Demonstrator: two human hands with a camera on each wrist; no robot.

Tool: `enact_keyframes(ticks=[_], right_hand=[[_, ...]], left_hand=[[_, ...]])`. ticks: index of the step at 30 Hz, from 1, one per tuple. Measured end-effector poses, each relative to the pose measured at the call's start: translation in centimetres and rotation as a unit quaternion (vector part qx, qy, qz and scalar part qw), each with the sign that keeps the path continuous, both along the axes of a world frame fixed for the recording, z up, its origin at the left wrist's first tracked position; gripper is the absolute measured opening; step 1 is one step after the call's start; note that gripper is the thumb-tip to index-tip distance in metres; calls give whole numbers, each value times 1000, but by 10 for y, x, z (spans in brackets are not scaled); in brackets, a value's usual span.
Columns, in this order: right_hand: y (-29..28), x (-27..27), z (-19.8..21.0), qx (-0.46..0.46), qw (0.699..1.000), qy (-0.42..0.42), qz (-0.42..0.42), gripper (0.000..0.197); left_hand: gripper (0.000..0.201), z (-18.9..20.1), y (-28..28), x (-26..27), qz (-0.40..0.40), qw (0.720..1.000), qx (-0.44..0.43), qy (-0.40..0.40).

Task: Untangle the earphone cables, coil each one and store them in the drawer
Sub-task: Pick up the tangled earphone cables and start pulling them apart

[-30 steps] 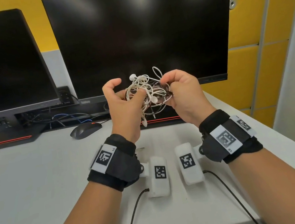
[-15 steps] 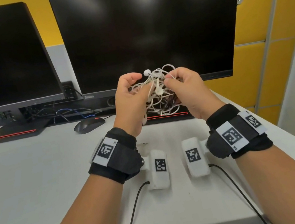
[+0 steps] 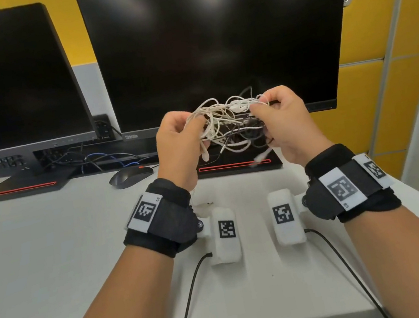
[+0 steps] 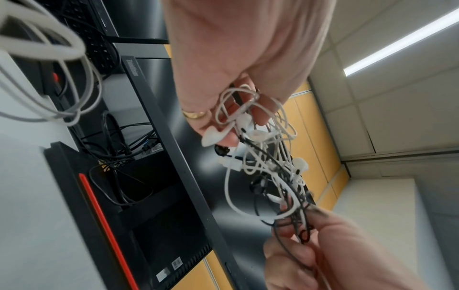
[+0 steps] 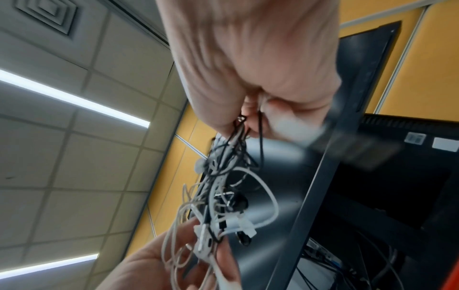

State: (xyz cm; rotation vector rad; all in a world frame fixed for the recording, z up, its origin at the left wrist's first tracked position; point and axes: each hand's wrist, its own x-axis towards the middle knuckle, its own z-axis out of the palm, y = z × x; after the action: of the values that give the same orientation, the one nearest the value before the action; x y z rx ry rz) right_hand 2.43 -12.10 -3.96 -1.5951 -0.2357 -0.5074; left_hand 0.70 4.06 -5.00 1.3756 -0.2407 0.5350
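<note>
A tangle of white and black earphone cables (image 3: 227, 125) hangs in the air between both hands, in front of the big monitor. My left hand (image 3: 180, 141) grips its left side, fingers curled round white loops and earbuds (image 4: 244, 121). My right hand (image 3: 283, 118) pinches the right side, mostly the black strands (image 5: 238, 137). The tangle (image 4: 270, 170) is stretched a little between the hands. A white plug end (image 3: 262, 156) dangles below. No drawer is in view.
A white desk (image 3: 52, 254) lies below the hands. Two black monitors (image 3: 211, 42) stand at the back, with a dark mouse (image 3: 131, 176) and loose cables behind. Yellow cabinet panels (image 3: 371, 104) are on the right.
Both hands have drawn apart sideways, spreading the tangle wider. The right hand now pinches a white earbud strand at the top.
</note>
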Motion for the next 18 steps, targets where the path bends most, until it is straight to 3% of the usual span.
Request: enact_keyframes(ticks=[3,6,7,11,14,18], right_hand=[[-1,0,1,10,999,36,-15,11],[2,-3,7,53,995,86,14,7],[3,-4,8,54,993,98,26,10],[3,-9,5,61,990,69,109,21],[0,-10,3,37,990,55,124,42],[4,-10,-2,-59,994,31,88,13]], left_hand=[[13,1,-2,-1,-16,999,-31,15],[3,0,-5,-1,-35,998,-13,43],[8,1,-5,-1,-49,997,-13,54],[13,4,-7,-4,-113,990,-46,70],[17,4,-8,-5,-134,987,-50,76],[27,3,-7,-8,-170,982,-46,62]])
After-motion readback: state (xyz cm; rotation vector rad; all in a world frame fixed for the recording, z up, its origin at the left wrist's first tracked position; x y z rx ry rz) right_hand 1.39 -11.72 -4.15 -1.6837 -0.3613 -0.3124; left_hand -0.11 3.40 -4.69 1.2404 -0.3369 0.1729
